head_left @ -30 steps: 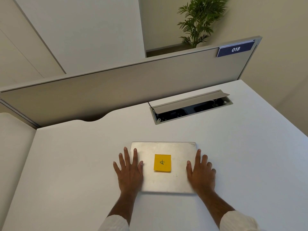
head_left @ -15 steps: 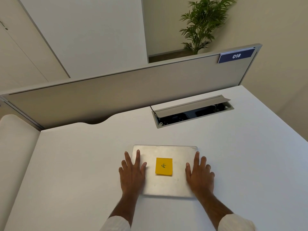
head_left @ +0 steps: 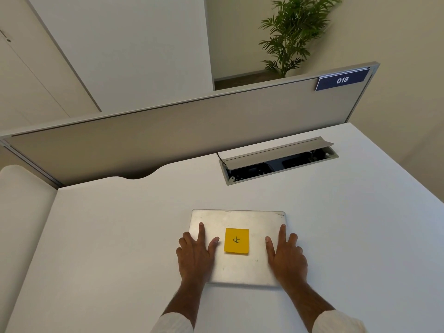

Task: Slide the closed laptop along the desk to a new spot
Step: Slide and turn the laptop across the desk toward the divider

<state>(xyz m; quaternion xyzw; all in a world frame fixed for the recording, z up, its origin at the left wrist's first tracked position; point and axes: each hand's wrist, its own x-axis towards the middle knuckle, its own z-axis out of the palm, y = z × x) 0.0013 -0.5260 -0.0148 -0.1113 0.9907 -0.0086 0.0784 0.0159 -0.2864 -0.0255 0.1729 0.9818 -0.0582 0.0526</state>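
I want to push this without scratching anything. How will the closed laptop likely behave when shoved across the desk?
The laptop looks like a rigid metal slab lying flat, so it should slide as one piece, not flex or tip. The white desk looks smooth, so it probably glides easily. With the left hand and right hand flat on its lid, uneven pressure may swivel it.

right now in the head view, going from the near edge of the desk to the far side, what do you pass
white sleeves → hands, left hand and right hand, flat on the closed laptop → yellow sticky note → open cable tray → desk divider panel → potted plant
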